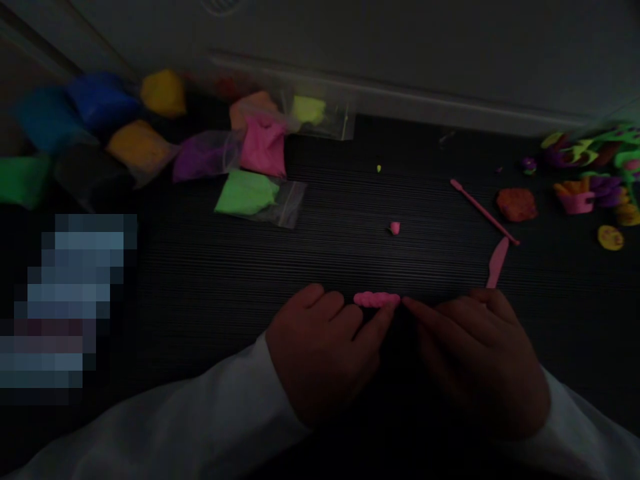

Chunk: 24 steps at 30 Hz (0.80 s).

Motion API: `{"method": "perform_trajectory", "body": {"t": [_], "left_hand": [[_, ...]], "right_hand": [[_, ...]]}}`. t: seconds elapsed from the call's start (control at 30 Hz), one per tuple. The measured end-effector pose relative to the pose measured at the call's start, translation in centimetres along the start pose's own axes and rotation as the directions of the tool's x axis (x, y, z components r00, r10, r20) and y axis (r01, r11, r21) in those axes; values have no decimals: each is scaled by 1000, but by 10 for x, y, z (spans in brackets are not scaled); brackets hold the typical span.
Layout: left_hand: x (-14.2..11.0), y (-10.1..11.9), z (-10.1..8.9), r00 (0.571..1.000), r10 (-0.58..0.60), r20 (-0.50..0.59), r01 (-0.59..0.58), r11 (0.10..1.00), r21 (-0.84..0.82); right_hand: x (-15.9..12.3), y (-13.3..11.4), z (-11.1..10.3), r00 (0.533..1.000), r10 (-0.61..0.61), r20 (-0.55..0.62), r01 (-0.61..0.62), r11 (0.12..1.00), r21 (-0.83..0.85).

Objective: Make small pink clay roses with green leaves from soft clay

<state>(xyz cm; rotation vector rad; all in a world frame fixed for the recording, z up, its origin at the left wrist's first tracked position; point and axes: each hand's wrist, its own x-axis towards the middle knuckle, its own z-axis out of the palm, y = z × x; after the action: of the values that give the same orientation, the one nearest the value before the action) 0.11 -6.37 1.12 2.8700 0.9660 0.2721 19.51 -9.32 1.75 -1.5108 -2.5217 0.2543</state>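
the left hand (325,353) has its index fingertip on the right end of a ridged pink clay strip (370,299) lying on the dark table (225,267), its other fingers curled in, while the right hand (485,363) points its index finger at that same end — i cannot tell whether it touches, or whether either hand grips anything. the pink knife (497,261) meets the right hand's knuckles, its blade tip by a pink stick (480,208) — beyond, near an orange-red lump (517,204).
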Motion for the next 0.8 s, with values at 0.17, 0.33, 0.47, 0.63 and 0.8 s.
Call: {"method": "perform_trajectory", "body": {"t": [0.17,0.33,0.47,0.63,0.8], "left_hand": [[2,-2,-1,1000,-10,-10,10,1000,-20],[2,1,0,998,-62,-8,61,997,-51],[3,4,1,995,-100,-1,99,993,-67],[2,3,2,996,-92,16,93,994,-63],[1,-1,2,1000,-23,0,23,998,-59]], "right_hand": [[1,-2,0,1000,-1,25,2,1000,-25],[1,-2,0,999,-24,26,24,1000,-11],[0,-1,0,999,-36,26,36,999,11],[1,-4,0,999,-36,17,36,999,9],[2,-6,1,999,-31,20,31,999,-20]]}}
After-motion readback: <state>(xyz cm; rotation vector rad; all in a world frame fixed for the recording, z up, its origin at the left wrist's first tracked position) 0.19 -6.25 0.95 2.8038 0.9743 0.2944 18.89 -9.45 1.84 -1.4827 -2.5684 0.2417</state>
